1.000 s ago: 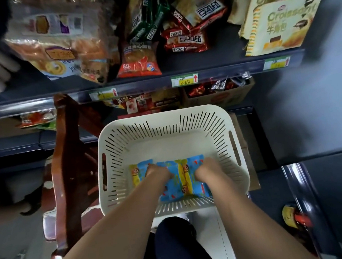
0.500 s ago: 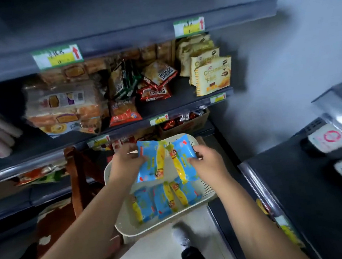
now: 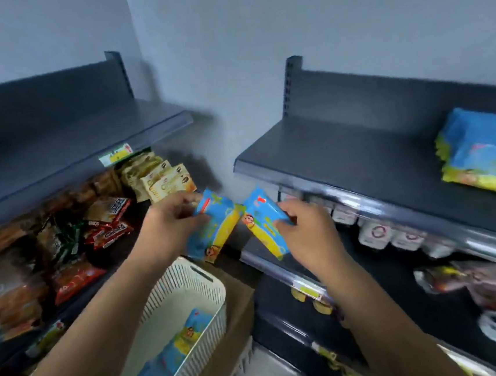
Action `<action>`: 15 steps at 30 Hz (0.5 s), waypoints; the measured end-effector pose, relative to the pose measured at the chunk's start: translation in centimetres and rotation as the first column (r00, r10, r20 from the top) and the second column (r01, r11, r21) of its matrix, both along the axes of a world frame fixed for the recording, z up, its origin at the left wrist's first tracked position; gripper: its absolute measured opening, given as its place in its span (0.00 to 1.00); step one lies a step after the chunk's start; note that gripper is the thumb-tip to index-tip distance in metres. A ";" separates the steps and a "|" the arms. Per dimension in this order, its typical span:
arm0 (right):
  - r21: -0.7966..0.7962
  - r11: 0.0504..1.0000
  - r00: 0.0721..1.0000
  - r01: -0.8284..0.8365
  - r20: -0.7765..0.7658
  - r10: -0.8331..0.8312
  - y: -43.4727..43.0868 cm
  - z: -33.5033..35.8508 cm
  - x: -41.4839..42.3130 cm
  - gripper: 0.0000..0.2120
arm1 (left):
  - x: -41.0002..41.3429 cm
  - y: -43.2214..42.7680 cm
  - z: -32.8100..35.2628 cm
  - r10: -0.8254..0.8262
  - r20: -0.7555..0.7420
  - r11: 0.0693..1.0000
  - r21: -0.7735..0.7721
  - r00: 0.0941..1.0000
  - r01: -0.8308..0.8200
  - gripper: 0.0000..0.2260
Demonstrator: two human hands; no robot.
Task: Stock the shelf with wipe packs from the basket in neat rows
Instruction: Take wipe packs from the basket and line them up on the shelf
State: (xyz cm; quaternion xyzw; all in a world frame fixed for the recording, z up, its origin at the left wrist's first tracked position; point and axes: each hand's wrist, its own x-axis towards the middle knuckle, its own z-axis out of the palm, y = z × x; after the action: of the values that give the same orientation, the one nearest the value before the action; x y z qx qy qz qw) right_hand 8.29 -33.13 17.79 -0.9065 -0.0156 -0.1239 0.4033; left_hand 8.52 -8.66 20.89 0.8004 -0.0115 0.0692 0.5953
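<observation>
two wipe packs in hand: left hand [image 3: 171, 222] is pinching left pack [image 3: 214, 230], right hand [image 3: 305, 230] is pinching right pack [image 3: 262, 219], both hovering near the shelf [image 3: 343, 154] edge. risk: fingertip grips slipping, packs landing crooked.

Glossy plastic wipe packs [image 3: 214, 226], matt dark shelf [image 3: 344, 160], slotted cream plastic basket [image 3: 186, 287].

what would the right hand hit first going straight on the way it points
The right hand, gripping a blue and yellow wipe pack, would probably meet the left front corner of the dark grey shelf; depth unclear.
</observation>
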 end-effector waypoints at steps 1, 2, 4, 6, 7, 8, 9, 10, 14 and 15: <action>0.000 0.999 0.998 0.048 0.031 -0.048 -1.8 1.0 -0.8 0.06 | 0.1 -1.5 1.1 -0.065 0.026 0.998 0.008 0.998 0.065 0.10; 0.004 0.995 0.993 0.099 0.063 -0.099 -3.5 2.1 -1.5 0.08 | 0.2 -3.1 2.1 -0.128 0.044 0.992 0.029 0.991 0.126 0.09; 0.031 0.980 0.973 0.195 0.118 -0.197 -7.0 4.1 -3.1 0.09 | 0.4 -6.4 4.2 -0.234 0.078 0.971 0.065 0.969 0.229 0.10; 0.069 0.965 0.952 0.255 0.157 -0.263 -10.5 5.6 -4.6 0.09 | 0.5 -10.0 6.2 -0.320 0.097 0.946 0.080 0.942 0.313 0.11; 0.082 0.959 0.943 0.273 0.177 -0.283 -12.1 6.2 -5.3 0.09 | 0.3 -11.9 7.2 -0.354 0.100 0.934 0.077 0.930 0.348 0.11; 0.092 0.952 0.932 0.291 0.196 -0.304 -13.9 6.8 -6.0 0.09 | 0.2 -13.8 8.1 -0.381 0.102 0.924 0.075 0.919 0.375 0.12; 0.101 0.946 0.921 0.309 0.215 -0.324 -15.7 7.2 -6.7 0.09 | 0.0 -15.9 8.8 -0.407 0.107 0.913 0.068 0.907 0.402 0.13; 0.106 0.939 0.910 0.326 0.233 -0.343 -17.6 7.7 -7.4 0.09 | -0.2 -17.9 9.4 -0.429 0.113 0.903 0.074 0.896 0.423 0.13; 0.053 0.933 0.864 0.355 0.363 -0.349 -25.7 9.3 -10.8 0.10 | -1.7 -26.6 10.8 -0.509 0.144 0.860 0.123 0.849 0.495 0.13; 0.017 0.931 0.853 0.363 0.397 -0.340 -27.8 9.5 -11.5 0.12 | -2.2 -29.1 10.9 -0.527 0.156 0.849 0.140 0.836 0.509 0.13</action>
State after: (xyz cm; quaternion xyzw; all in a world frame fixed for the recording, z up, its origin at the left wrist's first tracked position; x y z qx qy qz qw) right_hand -3.25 -60.96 27.34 -0.8618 0.0662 -0.3743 0.3359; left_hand 6.29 -37.78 31.83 0.7839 -0.2872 -0.0199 0.5501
